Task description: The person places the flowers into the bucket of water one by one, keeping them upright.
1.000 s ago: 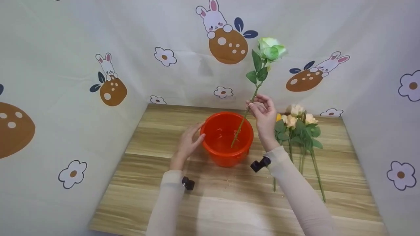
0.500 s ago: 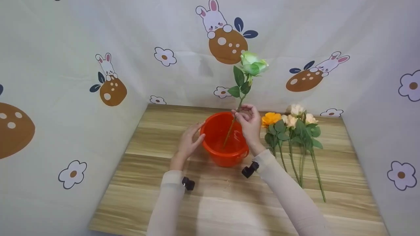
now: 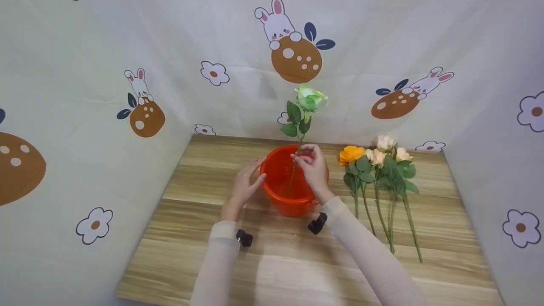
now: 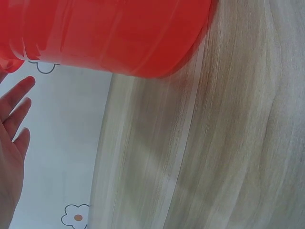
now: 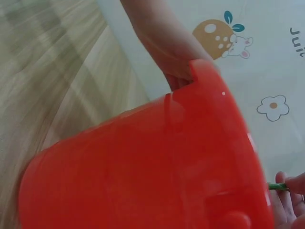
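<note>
A pale green rose with dark leaves stands nearly upright over the red bucket. My right hand pinches its stem between thumb and fingers, just above the bucket's mouth. The lower stem reaches down inside, and its tip is hard to make out. In the right wrist view, the bucket wall covers most of the stem; a short green piece shows at the fingers. My left hand rests at the bucket's left rim. Its fingers look straight and loose in the left wrist view.
Right of the bucket, an orange flower and several peach flowers lie on the wooden table, stems towards the front. A patterned cloth wall stands behind the table and along its sides.
My right hand has moved left and down with the green rose, bringing its stem lower into the bucket. The orange flower has come into full view. My left hand has stayed still.
</note>
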`<state>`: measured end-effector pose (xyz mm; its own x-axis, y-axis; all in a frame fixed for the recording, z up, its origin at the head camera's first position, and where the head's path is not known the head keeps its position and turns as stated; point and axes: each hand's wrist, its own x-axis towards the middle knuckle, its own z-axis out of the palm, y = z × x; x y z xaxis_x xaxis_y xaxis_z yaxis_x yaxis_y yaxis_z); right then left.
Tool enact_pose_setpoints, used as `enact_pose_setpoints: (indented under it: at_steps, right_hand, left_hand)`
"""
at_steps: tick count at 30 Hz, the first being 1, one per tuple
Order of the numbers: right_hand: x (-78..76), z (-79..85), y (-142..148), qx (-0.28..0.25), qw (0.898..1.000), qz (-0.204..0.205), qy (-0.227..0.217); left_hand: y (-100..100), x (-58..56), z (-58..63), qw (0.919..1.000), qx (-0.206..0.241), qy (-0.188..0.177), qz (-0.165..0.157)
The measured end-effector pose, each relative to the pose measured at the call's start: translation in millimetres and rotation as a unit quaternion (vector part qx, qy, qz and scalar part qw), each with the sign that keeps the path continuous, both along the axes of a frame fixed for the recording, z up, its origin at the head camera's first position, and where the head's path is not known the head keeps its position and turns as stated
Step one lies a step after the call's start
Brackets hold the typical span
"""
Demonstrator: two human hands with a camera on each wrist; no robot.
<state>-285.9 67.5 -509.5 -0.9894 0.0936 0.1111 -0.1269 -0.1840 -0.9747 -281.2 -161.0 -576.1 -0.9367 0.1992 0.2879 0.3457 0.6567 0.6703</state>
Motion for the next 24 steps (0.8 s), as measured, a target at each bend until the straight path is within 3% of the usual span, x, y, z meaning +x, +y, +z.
enact_pose_setpoints:
  at_steps: [10,19,24]
  right_hand:
    - [-5.9,-11.6,-5,0.066,0.997,0.015,-0.038]
    - [-8.2,-14.0,-9,0.158,0.985,0.03,-0.057]
    - [-10.0,-15.7,-10,0.15,0.983,0.056,-0.086]
  left_hand:
    - [0,-1.0,-2.2,0.9996,0.004,0.026,-0.008]
    - [0,-2.1,-3.6,0.9993,-0.006,0.037,-0.005]
    - [1,-1.3,-3.2,0.9995,-0.001,0.033,-0.003]
